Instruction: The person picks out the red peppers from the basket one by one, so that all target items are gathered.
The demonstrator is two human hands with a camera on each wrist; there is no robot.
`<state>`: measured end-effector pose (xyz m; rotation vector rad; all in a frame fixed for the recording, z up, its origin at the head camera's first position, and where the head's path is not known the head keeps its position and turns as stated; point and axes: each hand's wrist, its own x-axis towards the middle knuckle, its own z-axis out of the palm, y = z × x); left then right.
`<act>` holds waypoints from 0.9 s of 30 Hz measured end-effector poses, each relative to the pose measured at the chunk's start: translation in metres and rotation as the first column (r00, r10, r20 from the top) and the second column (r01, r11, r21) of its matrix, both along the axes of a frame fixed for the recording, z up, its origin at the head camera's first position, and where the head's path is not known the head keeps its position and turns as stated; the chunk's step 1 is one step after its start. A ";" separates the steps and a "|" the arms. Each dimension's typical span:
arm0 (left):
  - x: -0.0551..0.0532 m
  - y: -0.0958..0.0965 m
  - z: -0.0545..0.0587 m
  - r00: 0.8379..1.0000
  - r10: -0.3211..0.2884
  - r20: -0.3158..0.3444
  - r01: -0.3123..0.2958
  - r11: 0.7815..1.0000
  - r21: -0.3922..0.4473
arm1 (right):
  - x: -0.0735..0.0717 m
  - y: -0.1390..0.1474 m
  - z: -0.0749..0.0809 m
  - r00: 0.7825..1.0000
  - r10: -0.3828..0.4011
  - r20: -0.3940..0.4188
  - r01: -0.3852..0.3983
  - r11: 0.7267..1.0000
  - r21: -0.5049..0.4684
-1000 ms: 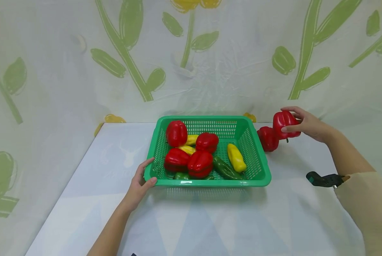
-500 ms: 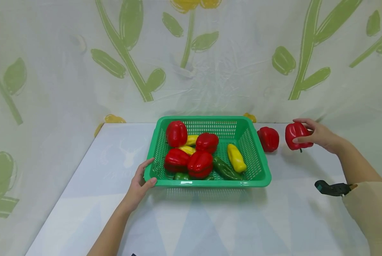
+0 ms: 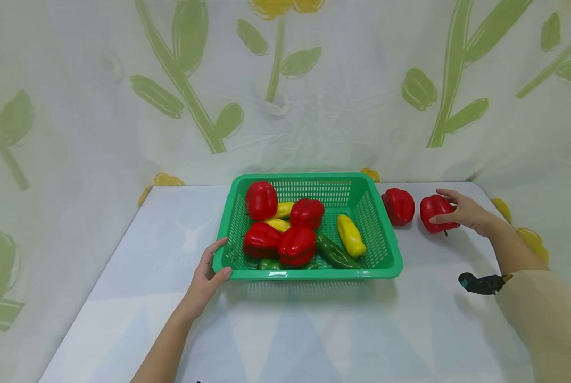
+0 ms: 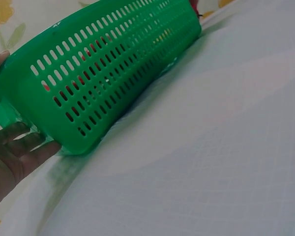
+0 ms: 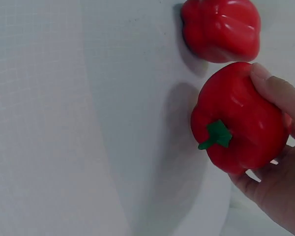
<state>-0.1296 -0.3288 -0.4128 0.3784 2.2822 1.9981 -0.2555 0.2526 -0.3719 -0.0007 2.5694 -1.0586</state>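
My right hand (image 3: 472, 214) grips a red bell pepper (image 3: 435, 214) at the table's far right, thumb on one side and fingers round the other. In the right wrist view the held bell pepper (image 5: 241, 118) turns its green stem to the camera; whether it touches the table I cannot tell. A second red bell pepper (image 3: 398, 207) lies between it and the green plastic basket (image 3: 314, 274). My left hand (image 3: 207, 274) holds the basket's near left corner, thumb at the rim and fingers against the end wall, as the left wrist view also shows.
Inside the basket lie several red bell peppers (image 3: 297, 246), yellow peppers (image 3: 351, 236) and a long green pepper (image 3: 335, 252), with more green partly hidden beneath. The white and pale blue tabletop (image 3: 314, 330) ends against a flower-patterned cloth backdrop (image 3: 342, 106).
My right hand has carried the bell pepper down and to the right, from beside the second bell pepper to a spot apart from it. The left hand keeps its hold on the basket.
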 end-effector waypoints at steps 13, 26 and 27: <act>0.000 0.001 -0.001 1.000 0.003 -0.012 -0.003 1.000 -0.003 | 0.002 0.008 -0.007 0.997 -0.039 0.066 0.035 0.998 0.051; 0.000 0.002 0.001 1.000 0.014 0.005 -0.014 1.000 -0.014 | -0.010 -0.008 -0.021 0.983 -0.173 -0.062 0.179 0.978 0.109; 0.000 0.002 0.001 1.000 0.014 0.008 -0.014 1.000 -0.014 | -0.010 -0.010 -0.021 0.983 -0.172 -0.069 0.179 0.978 0.110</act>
